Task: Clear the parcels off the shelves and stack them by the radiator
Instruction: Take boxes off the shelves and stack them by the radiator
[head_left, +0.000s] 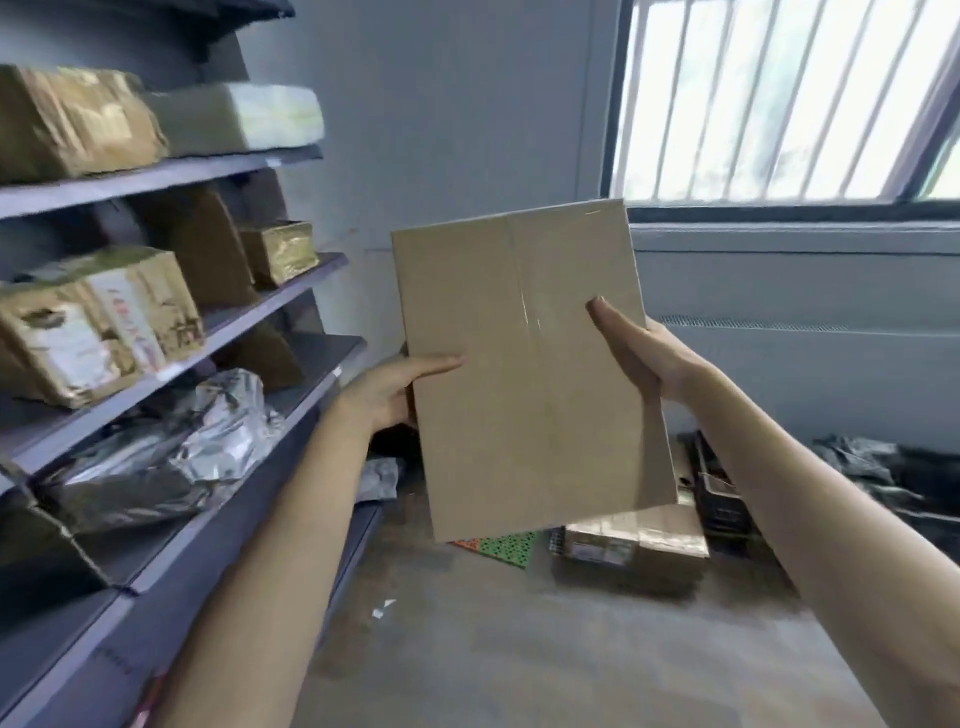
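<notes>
I hold a flat brown cardboard parcel (530, 364) up in front of me, between the shelves and the window. My left hand (395, 387) grips its left edge, thumb lying on the front face. My right hand (636, 351) grips its right edge, thumb on the front, fingers hidden behind. The grey shelves (291, 283) on the left carry several taped brown parcels (104, 322) and a silver bag (208, 441). The white radiator (810, 374) stands under the window on the right. On the floor before it lie a taped box (639, 540) and other parcels.
Dark plastic bags (883, 473) lie on the floor at the right by the radiator. A barred window (779, 98) is above. A colourful patterned packet (501, 545) lies on the floor below the held parcel. Bare concrete floor (519, 649) stretches in the foreground.
</notes>
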